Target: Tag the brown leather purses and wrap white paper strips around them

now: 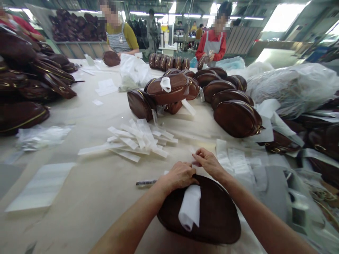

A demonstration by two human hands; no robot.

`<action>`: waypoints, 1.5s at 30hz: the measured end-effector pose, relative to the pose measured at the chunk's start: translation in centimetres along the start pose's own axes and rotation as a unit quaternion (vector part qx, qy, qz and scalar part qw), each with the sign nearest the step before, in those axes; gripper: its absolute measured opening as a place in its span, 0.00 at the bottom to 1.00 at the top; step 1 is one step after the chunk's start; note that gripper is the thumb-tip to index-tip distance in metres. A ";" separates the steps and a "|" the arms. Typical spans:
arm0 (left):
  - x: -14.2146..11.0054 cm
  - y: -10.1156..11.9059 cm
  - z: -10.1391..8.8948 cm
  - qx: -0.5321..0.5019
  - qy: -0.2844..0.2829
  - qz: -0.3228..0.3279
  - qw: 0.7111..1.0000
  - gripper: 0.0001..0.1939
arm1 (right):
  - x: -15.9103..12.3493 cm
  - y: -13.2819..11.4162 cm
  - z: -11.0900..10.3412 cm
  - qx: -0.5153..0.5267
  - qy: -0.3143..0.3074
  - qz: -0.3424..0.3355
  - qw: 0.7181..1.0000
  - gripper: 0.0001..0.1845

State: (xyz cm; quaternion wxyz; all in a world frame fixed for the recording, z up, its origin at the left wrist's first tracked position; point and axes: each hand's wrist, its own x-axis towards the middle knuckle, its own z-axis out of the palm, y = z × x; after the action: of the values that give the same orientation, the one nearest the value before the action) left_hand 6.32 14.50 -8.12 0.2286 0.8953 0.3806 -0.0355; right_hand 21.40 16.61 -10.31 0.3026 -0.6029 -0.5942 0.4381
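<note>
A dark brown leather bag [219,211] with a rounded outline lies close in front of me. A curled piece of white paper [189,208] rests against its near face. My left hand [181,174] is closed over the bag's far upper edge, its fingers bent and partly hidden. Just beyond that edge, my right hand [208,162] is closed in a pinch close to the left fingertips. Something thin and pale shows at the right fingers, too small to name. A dark, pen-like object [146,183] lies left of my left hand.
Loose white paper strips [140,139] are heaped ahead. Finished-looking brown bags [235,118] stand behind, and more are piled at the left [23,84]. Clear plastic wrapping [293,88] fills the right. Two people in aprons [118,37] [212,46] stand across the table.
</note>
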 end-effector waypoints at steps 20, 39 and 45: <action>-1.6 1.5 -0.8 -0.026 -0.004 -0.055 0.998 0.13 | -3.6 1.0 1.4 0.083 0.045 -0.024 0.995 0.12; -3.2 -1.0 -3.2 -0.239 -0.125 0.030 0.963 0.38 | -4.0 0.8 1.3 0.083 0.028 -0.028 0.996 0.10; -3.2 -0.6 -2.4 -0.225 -0.110 0.033 0.967 0.42 | -4.1 0.9 1.4 0.116 0.027 -0.015 0.993 0.11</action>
State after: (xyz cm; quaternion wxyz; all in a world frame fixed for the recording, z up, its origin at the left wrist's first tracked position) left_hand 3.35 13.76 -5.43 0.4659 0.8235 0.3212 -0.0397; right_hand 20.90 12.24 -11.05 0.3932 -0.5665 -0.5393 0.4832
